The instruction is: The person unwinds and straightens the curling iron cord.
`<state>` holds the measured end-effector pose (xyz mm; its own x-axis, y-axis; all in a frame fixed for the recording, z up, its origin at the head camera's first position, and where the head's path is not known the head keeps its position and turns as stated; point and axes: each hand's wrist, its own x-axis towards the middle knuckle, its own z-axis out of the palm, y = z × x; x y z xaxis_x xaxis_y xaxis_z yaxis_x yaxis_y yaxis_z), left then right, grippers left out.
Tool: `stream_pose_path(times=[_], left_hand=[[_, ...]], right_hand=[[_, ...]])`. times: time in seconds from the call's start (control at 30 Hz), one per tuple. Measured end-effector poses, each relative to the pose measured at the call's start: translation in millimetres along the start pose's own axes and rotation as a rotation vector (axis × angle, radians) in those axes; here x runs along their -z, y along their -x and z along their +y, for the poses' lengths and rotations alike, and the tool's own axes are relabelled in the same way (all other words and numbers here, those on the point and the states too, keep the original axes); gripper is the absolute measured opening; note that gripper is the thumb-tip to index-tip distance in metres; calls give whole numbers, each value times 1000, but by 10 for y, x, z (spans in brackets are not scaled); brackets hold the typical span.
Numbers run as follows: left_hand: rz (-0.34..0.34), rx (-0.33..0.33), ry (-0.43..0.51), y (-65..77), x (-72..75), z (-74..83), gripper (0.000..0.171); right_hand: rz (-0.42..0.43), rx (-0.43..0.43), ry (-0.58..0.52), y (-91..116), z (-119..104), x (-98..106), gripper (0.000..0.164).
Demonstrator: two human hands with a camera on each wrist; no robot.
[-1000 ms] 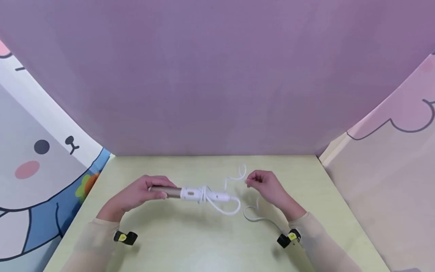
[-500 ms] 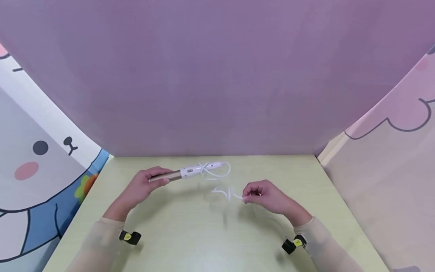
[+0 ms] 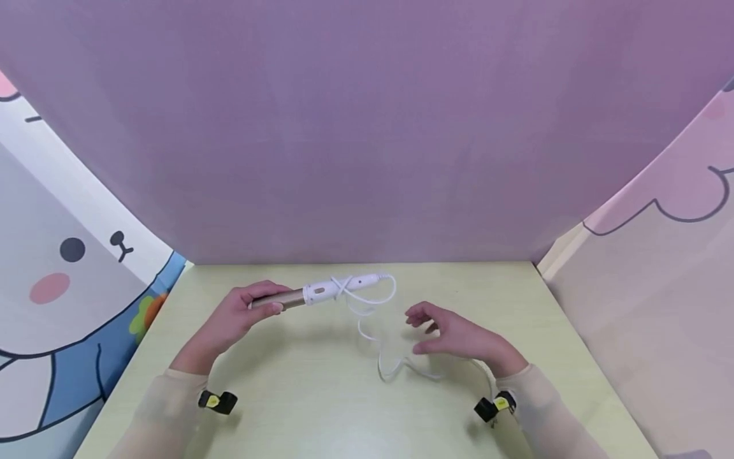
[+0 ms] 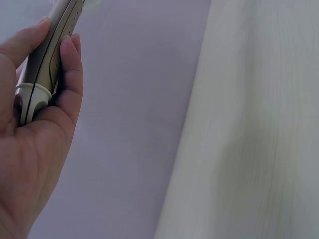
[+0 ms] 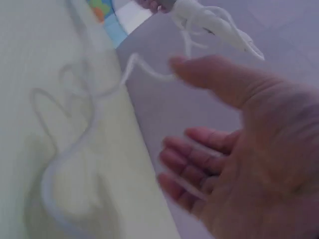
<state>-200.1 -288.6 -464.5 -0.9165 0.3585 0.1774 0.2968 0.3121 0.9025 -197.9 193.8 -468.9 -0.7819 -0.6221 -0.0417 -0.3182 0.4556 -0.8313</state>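
In the head view my left hand [image 3: 232,319] grips a white and gold hair straightener [image 3: 319,292] by its gold end, above the table. Its white end points right and tilts slightly up. The left wrist view shows thumb and fingers round the gold body [image 4: 47,62]. A white cord [image 3: 374,300] is looped round the white part. The rest of it hangs in curves towards my right hand [image 3: 455,335]. That hand has its thumb and fingers spread and holds nothing. In the right wrist view the cord [image 5: 48,186] runs past beside it.
A pale wood-grain table [image 3: 321,408] lies below both hands. A purple panel [image 3: 367,140] stands at its far edge. Side panels stand left [image 3: 34,197] and right [image 3: 665,306], the left one with a cartoon animal.
My left hand has lifted the straightener away from me and tilted its white end up. The right hand pulled at the cord, then let it go; the cord now hangs looser and lower.
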Motion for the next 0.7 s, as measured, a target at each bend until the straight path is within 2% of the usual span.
stream_pose_path(times=[0.13,0.23,0.33,0.47,0.57,0.7], left_hand=[[-20,-16,15,0,-21,25,30],[-22,-28,18,0,-28,41,30],[-20,-35,16,4,-20,53,30],[-19,-59,21,5,-6,51,30],[-26,-68,30,9,4,52,30],[-54,-54,24,32,32,60,30]], right_hand=[[43,109,-75,-125,-53,-150,45],[107,145,-81,-261,-66,-342,41],[136,116,-96,-385,-69,-516,42],[96,26,-169,-483,-46,-670,33],[75,-14,-203,-498,-27,-718,24],[124,-43,-213,-472,11,-694,22]])
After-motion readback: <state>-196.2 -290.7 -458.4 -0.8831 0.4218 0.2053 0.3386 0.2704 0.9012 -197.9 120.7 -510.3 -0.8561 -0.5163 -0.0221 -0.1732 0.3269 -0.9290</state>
